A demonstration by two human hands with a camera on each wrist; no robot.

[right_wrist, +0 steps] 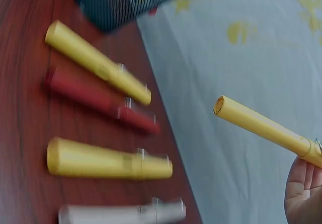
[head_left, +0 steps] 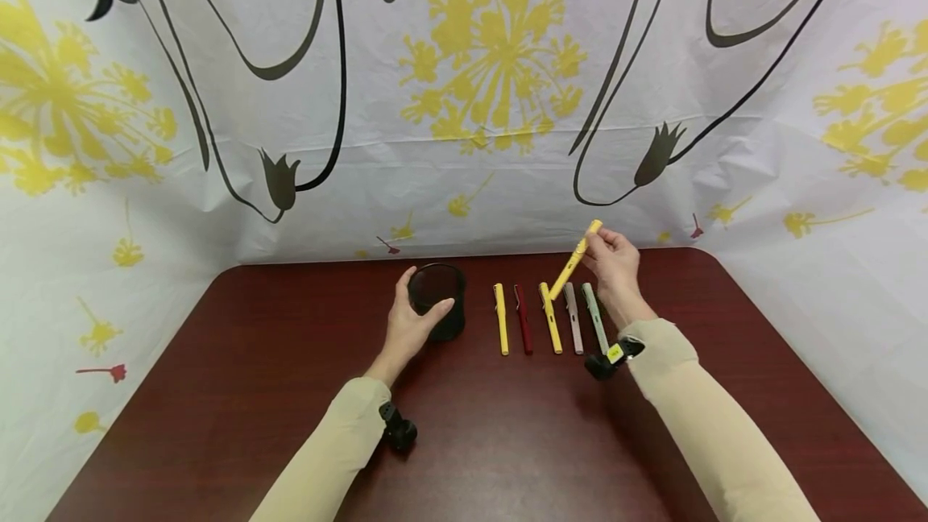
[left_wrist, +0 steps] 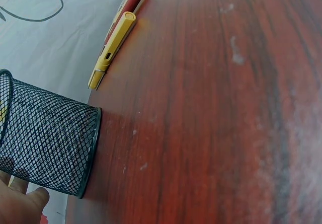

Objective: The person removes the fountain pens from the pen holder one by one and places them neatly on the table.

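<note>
My left hand point(head_left: 409, 325) grips a black mesh pen cup point(head_left: 448, 321) that stands on the table; thumb and fingers lie around its side. In the left wrist view the mesh cup point(left_wrist: 50, 133) shows close up with the left fingertips point(left_wrist: 27, 199) at it. Raised above the row of pens, my right hand point(head_left: 616, 268) pinches a yellow pen point(head_left: 575, 260) near its upper end, tilted. The same pen point(right_wrist: 261, 128) points toward the cup in the right wrist view. Below it lie a yellow pen point(head_left: 501, 319), a red pen point(head_left: 523, 319) and another yellow pen point(head_left: 550, 318).
Right of these lie a grey pen point(head_left: 573, 318) and a pale green pen point(head_left: 595, 318), all roughly parallel. The dark red wooden table point(head_left: 493, 433) ends at a white patterned cloth point(head_left: 464, 200) behind. Both wrists carry small black cameras.
</note>
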